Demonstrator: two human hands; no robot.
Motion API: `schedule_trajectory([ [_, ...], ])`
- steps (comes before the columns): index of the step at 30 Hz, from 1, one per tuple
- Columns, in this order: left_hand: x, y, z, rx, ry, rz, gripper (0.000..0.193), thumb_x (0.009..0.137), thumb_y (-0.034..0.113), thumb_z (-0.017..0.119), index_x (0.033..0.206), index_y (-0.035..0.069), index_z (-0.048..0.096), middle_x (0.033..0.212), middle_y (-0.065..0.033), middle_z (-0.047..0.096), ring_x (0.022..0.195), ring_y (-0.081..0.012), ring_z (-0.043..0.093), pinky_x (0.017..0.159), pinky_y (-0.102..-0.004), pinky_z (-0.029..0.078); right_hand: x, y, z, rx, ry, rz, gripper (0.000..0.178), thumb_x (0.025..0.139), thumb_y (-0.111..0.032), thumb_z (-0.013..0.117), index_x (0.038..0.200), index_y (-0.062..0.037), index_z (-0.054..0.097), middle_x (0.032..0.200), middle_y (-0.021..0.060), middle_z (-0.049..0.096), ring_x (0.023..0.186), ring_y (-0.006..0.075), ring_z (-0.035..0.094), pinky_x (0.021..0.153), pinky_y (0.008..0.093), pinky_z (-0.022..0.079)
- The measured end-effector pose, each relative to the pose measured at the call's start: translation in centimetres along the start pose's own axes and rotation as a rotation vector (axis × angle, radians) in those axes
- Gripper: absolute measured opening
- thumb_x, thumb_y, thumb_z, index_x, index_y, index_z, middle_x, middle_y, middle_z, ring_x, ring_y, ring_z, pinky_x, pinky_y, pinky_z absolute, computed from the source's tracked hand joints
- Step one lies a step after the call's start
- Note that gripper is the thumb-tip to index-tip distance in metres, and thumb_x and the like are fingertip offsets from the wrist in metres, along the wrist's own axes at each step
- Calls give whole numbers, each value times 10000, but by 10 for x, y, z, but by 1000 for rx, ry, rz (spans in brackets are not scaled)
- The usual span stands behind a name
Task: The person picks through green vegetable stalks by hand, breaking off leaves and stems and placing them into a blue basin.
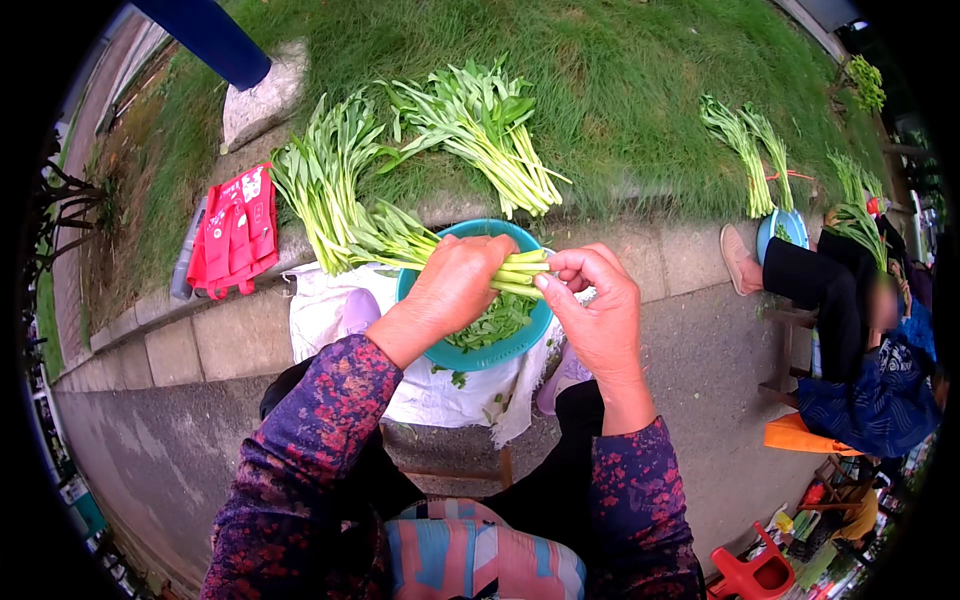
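My left hand (455, 285) is wrapped round a small bunch of leafy greens, which look like water spinach (391, 236). Their leaves trail to the left and the pale hollow stem ends poke out to the right. At those cut ends the thumb and fingers of my right hand (597, 295) pinch a stem. Both hands are over a teal plastic basin (503, 352), where picked green leaves (487, 324) lie. Beyond it, a large pile of the same greens (330, 175) rests at the left, and another pile (488, 135) lies on the grass edge.
A white sack (428, 397) is spread beneath the basin. A red bag (238, 228) stands at the left by the kerb (165, 352). On the right another person sits with a blue basin (783, 227) and bundled greens (742, 145). A red plastic stool (752, 572) is at lower right.
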State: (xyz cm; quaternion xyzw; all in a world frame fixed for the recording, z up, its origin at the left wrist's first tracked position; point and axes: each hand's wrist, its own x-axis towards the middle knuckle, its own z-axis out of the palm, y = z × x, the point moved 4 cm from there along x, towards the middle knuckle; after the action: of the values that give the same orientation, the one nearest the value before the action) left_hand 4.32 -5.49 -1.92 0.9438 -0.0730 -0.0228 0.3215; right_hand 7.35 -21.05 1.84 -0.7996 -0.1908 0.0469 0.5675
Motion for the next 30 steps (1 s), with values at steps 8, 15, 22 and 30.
schedule_trajectory([
  [8, -2, -12, 6, -167, -78, -169, 429, 674, 81, 733, 1023, 18, 492, 920, -215, 606, 907, -403, 576, 760, -429, 471, -4, 14, 8, 28, -1, 170, 90, 763, -42, 684, 806, -5, 613, 707, 25, 549, 609, 78, 524, 562, 225, 436],
  [15, -4, -13, -13, -325, -369, -123, 516, 640, 167, 792, 1038, -13, 517, 973, -212, 619, 977, -393, 574, 822, -411, 462, -7, 31, 10, 339, -97, 515, 104, 818, -100, 656, 790, -3, 631, 690, -18, 582, 597, 51, 488, 567, 203, 407],
  [22, -9, -12, -23, -741, -369, -121, 371, 775, 281, 734, 1023, 38, 602, 817, -33, 610, 749, -131, 531, 730, -287, 459, -7, 32, 10, 624, -131, 672, 98, 825, -111, 657, 804, -15, 644, 679, -34, 573, 582, 47, 478, 569, 194, 393],
  [30, -16, -15, -25, -855, -491, -253, 378, 869, 407, 605, 1023, 66, 662, 697, 35, 547, 602, -69, 467, 588, -237, 428, 2, -4, 2, -48, 29, -37, 79, 803, -29, 634, 879, -17, 648, 758, 61, 616, 689, 171, 597, 627, 274, 468],
])
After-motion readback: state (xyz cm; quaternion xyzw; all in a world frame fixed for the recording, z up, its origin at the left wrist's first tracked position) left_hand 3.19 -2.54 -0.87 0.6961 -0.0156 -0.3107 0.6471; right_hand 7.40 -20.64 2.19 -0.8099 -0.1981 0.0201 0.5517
